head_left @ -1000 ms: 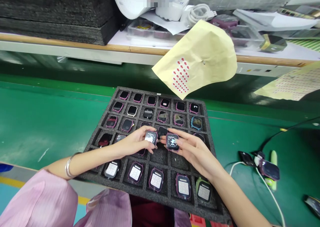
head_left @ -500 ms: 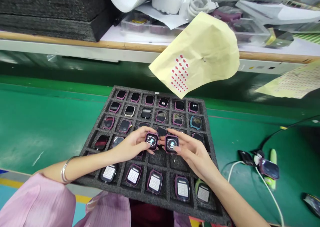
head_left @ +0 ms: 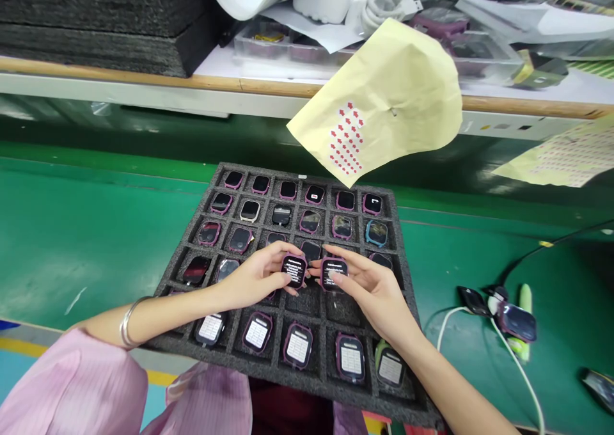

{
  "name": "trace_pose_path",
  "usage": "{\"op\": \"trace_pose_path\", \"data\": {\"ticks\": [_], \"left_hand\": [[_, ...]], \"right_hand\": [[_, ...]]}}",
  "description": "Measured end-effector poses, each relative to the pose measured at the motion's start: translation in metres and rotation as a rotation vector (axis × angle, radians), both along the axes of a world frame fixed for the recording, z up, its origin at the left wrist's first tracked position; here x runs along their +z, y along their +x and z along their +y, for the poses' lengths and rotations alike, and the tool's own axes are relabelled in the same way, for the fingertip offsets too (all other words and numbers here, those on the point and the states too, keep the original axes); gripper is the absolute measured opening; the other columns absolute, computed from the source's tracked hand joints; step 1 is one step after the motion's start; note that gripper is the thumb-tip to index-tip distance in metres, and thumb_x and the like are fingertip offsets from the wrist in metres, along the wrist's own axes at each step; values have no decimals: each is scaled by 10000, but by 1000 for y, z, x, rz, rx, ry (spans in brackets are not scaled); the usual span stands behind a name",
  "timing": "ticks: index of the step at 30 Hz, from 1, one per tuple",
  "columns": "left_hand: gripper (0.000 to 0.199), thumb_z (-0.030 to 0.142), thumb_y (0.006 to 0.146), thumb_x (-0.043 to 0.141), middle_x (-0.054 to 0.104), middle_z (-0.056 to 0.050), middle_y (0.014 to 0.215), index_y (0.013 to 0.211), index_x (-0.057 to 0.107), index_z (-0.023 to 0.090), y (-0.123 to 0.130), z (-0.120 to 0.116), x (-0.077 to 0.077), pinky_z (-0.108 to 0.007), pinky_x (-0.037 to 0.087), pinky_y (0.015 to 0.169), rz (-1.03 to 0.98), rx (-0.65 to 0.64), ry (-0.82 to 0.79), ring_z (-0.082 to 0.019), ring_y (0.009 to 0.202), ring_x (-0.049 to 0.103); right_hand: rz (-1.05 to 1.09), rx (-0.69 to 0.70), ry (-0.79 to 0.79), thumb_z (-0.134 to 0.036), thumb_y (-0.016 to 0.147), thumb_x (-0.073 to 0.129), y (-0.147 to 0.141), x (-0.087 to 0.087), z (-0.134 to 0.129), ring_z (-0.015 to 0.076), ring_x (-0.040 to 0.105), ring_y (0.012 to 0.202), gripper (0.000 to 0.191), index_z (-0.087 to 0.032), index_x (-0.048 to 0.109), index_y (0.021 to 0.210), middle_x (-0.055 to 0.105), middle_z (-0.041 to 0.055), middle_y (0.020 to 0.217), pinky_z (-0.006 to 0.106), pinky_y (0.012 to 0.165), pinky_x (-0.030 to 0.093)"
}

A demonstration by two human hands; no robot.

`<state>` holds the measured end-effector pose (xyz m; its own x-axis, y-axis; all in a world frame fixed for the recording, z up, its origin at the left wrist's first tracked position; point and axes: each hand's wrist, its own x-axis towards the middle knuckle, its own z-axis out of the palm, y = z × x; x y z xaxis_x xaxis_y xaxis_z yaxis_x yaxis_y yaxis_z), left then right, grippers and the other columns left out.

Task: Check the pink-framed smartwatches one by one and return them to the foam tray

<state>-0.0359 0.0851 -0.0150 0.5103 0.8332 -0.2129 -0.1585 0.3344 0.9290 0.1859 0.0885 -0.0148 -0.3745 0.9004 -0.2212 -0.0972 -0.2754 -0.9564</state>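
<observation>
Above a black foam tray (head_left: 230,357), my left hand (head_left: 263,272) is closed around a purple-framed smartwatch (head_left: 293,270), its thumb at the lit screen. Close beside it, a second purple smartwatch (head_left: 334,274) sits in my right hand (head_left: 367,281), whose thumb lies over the screen. Both displays show white lines of text on black. More watches fill the tray's square compartments: dark-screened ones such as the purple watch (head_left: 233,179) at the back, and a front row with white screens, including the green watch (head_left: 390,366). My hands hide some middle compartments.
A yellow paper sheet (head_left: 384,102) with red arrow stickers hangs from the shelf edge over the tray. On the green bench (head_left: 86,230), a watch (head_left: 517,322) with a white cable lies at right. Black foam blocks (head_left: 91,25) and a white coiled cable (head_left: 386,9) occupy the shelf.
Both held watches have switched from a clock face to a text list. My right thumb has shifted up and left onto its screen; the hands otherwise stay in place.
</observation>
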Motion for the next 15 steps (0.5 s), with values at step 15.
{"op": "trace_pose_path", "data": {"ticks": [15], "left_hand": [[306, 293, 810, 669, 633, -56, 882, 1036, 528, 143, 2, -2, 1, -319, 583, 661, 3, 2, -24, -179, 817, 646]], "right_hand": [[-49, 267, 72, -223, 831, 719, 23, 12, -10, 283, 566, 1175, 619, -223, 423, 1375, 606, 128, 1249, 458, 1028, 435]]}}
